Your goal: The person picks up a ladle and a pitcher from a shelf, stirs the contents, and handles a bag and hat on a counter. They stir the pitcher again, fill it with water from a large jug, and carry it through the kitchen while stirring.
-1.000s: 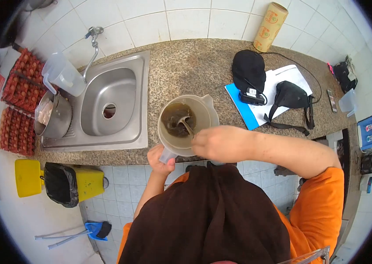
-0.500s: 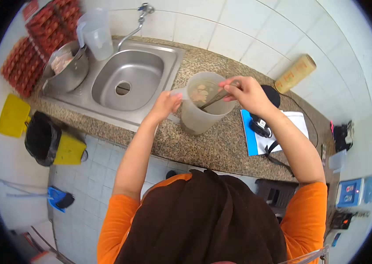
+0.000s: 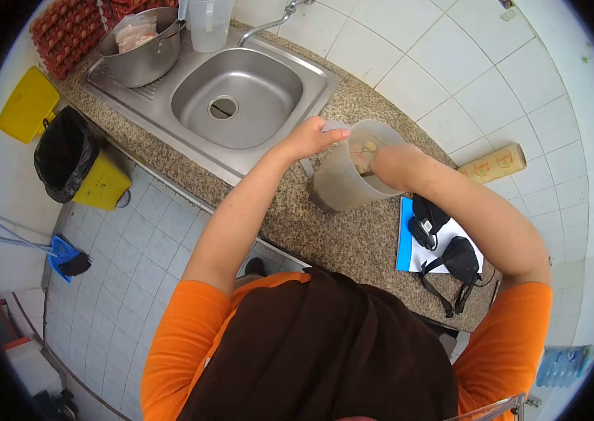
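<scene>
A tall, translucent plastic pitcher (image 3: 341,184) leans on the counter, its mouth tipped to the right. My left hand (image 3: 313,138) is closed around its handle at the upper left, with the thumb along the rim. Inside sits cloudy liquid with pale and yellowish pieces (image 3: 362,156). At the pitcher's mouth, my right hand (image 3: 398,167) reaches in, closed on a long, thin metal utensil. Only a dark sliver of that utensil shows below the fingers; its working end is hidden.
The steel sink (image 3: 237,98) lies left of the pitcher. Beyond it stand a metal pot (image 3: 144,62) holding pale contents, another pitcher (image 3: 210,24) and red egg trays (image 3: 65,38). To the right are papers (image 3: 420,263), a black strapped device (image 3: 460,261) and a printed roll (image 3: 493,165).
My right hand has gone lower into the pitcher, hiding most of the utensil. The pitcher now leans more to the right. The camera view has shifted and turned.
</scene>
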The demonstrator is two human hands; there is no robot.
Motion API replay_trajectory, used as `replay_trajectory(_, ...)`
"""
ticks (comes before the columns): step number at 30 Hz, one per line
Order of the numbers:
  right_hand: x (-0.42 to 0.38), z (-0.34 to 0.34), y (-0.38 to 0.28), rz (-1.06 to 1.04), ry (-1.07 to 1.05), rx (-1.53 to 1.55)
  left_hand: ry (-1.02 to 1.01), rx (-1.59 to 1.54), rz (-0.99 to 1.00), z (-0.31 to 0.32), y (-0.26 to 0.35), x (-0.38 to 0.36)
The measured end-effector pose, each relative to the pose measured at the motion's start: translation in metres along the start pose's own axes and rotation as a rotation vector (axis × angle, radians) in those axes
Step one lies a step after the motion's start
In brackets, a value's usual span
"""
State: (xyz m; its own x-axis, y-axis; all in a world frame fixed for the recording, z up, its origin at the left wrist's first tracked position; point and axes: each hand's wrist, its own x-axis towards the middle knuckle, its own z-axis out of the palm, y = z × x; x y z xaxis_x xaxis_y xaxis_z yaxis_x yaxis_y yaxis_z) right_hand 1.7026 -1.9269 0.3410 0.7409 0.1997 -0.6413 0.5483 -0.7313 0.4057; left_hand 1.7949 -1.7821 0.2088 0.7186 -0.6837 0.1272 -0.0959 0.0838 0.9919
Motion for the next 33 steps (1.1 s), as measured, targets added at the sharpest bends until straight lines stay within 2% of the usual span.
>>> replay_trajectory(3,0.005,-0.010,-0.001,0.001,0.072,-0.047,-0.022,-0.007,0.011,0.000,0.003,-0.001)
replay_trajectory(5,0.004,-0.002,-0.002,-0.091,0.241,-0.250,-0.015,-0.027,0.021,0.001,0.007,-0.003)
replay_trajectory(8,-0.001,0.010,-0.006,-0.016,0.184,-0.205,0.017,0.009,0.057,0.005,-0.001,0.001)
replay_trajectory(9,-0.002,0.011,-0.004,-0.022,0.179,-0.210,0.051,0.062,0.081,0.005,-0.006,0.003)
replay_trajectory(11,-0.005,0.008,-0.002,-0.081,0.041,-0.240,0.052,0.071,0.056,0.005,-0.008,0.003)
replay_trajectory(15,-0.003,-0.002,0.008,-0.122,-0.027,-0.209,0.039,0.043,0.044,0.006,-0.002,-0.001)
replay_trajectory(17,0.001,-0.002,0.019,-0.138,-0.087,-0.078,0.063,0.021,0.048,0.009,0.001,-0.003)
replay_trajectory(18,0.003,0.002,0.021,-0.138,-0.088,-0.079,0.093,-0.003,0.048,0.010,0.002,-0.004)
replay_trajectory(20,0.009,0.010,0.023,-0.199,-0.039,0.155,0.110,0.010,0.046,0.011,0.004,-0.005)
replay_trajectory(24,0.014,0.016,0.017,-0.128,-0.055,0.192,0.123,0.024,0.018,0.012,0.003,-0.005)
replay_trajectory(26,0.012,0.013,0.013,0.003,0.003,0.023,0.111,-0.010,0.033,0.012,0.003,-0.005)
replay_trajectory(27,0.010,0.011,0.013,0.002,-0.002,0.025,0.099,-0.039,0.051,0.012,0.003,-0.006)
replay_trajectory(29,0.008,0.006,0.013,-0.072,0.102,-0.185,0.096,-0.033,0.069,0.012,0.005,-0.009)
replay_trajectory(33,0.004,0.004,0.004,-0.020,0.086,-0.245,0.110,0.016,0.064,0.012,0.010,-0.014)
